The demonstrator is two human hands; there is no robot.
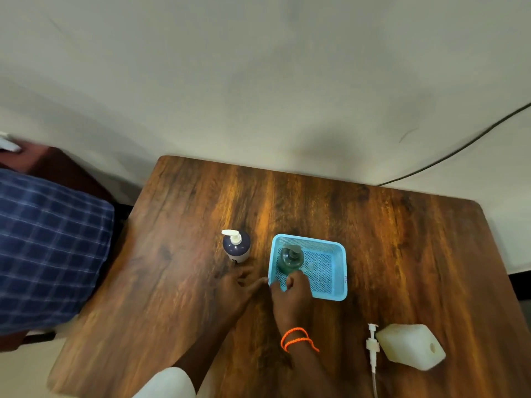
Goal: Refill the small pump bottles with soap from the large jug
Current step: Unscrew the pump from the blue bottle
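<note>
A dark blue pump bottle point(236, 246) with a white pump stands upright on the wooden table point(402, 239). To its right a green pump bottle point(289, 259) stands inside a light blue mesh basket point(330, 271). My right hand point(291, 294), with an orange band at the wrist, reaches over the basket's near left edge, fingers curled at the base of the green bottle. My left hand point(238, 285) rests flat on the table just left of the basket, fingers spread. The large pale jug point(411, 346) lies at the near right, and a loose white pump with its tube point(373, 349) lies beside it.
A person in a blue checked shirt point(48, 248) is at the table's left side. A wall runs behind the table, and a dark cable point(459, 150) hangs across the wall at the right.
</note>
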